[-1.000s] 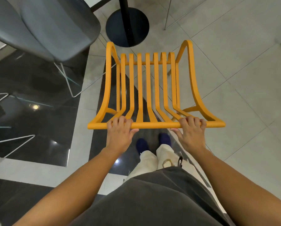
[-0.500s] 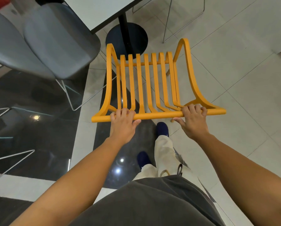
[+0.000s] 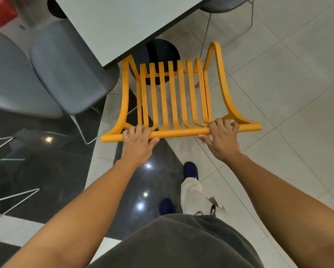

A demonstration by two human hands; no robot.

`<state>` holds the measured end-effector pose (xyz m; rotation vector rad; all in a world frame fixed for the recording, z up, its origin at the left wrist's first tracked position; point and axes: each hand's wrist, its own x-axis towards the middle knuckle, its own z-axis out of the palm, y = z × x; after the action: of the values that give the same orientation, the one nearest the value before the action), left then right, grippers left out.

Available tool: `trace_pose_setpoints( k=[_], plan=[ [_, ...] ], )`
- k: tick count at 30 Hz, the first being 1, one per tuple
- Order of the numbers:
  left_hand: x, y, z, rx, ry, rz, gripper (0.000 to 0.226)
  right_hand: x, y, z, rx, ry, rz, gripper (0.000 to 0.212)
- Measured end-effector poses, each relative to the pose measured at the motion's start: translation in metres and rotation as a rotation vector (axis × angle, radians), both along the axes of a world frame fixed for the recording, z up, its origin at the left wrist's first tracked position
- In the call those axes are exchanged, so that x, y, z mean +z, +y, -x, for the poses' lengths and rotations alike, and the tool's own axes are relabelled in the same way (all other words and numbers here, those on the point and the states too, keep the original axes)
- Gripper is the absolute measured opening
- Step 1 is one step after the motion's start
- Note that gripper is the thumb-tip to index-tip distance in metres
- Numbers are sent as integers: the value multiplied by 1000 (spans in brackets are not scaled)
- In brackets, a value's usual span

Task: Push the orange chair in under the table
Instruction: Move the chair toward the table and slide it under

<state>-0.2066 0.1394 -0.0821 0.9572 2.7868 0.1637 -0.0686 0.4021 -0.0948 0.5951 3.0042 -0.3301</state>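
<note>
The orange chair point(image 3: 174, 97) with a slatted seat and back stands in front of me, seen from above. My left hand point(image 3: 138, 144) grips the left part of its top back rail, and my right hand point(image 3: 221, 138) grips the right part. The white table point(image 3: 123, 22) with a dark edge lies ahead at the top. The chair's front left corner just reaches the table's edge. The table's black round base point(image 3: 162, 51) shows behind the chair's front slats.
A grey chair point(image 3: 46, 74) with thin metal legs stands close on the left, its seat beside the orange chair. Another wire-legged chair point(image 3: 228, 4) sits at the table's far right. My feet in blue shoes point(image 3: 190, 169) stand behind the chair. Light tiles lie to the right.
The orange chair has moved forward toward the table, and its front now reaches the table edge. Both hands have kept their grip on the back rail, and I have stepped forward.
</note>
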Motion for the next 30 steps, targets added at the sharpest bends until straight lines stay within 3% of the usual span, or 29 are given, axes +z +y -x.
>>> trace_pose_setpoints(
  k=[12,30],
  plan=[
    [3,50,97,100,-61,5,39,-3,65,124,116,21,18,57],
    [-4,118,147,175,-51,-29,41,8,149,213,264,-30,2,60]
  ],
)
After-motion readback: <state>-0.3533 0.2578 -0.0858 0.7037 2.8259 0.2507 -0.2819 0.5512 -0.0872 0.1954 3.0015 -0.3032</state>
